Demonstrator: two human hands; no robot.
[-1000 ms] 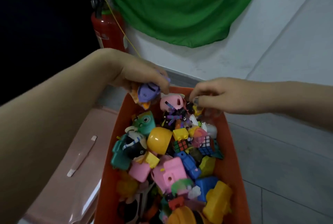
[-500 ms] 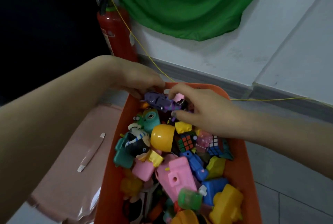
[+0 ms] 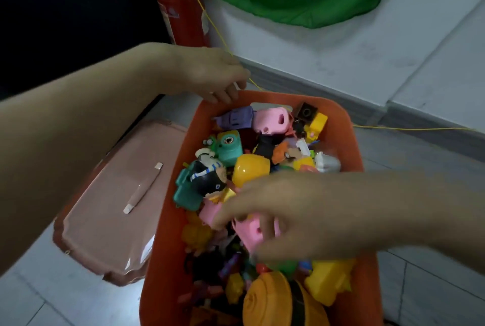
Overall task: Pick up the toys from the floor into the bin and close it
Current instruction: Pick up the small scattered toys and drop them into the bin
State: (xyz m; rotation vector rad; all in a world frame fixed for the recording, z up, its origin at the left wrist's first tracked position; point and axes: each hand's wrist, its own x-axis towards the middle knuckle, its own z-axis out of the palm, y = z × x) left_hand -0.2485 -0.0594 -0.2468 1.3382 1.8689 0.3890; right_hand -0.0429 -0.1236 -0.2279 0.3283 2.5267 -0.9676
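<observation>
Right hand spread, fingers down on pink toy, pressing heap; left hand loose, empty, above bin far rim. Toys piled high; I level them gently. Lid on floor, left.

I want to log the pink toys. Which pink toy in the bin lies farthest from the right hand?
The pink toy at the bin's far end, beside the purple toy. The other pink toys lie under the right hand.

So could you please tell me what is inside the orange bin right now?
The orange bin is heaped with small toys: a purple toy, a teal camera, a yellow capsule. The right hand covers the middle toys; lower layers are hidden.
</observation>
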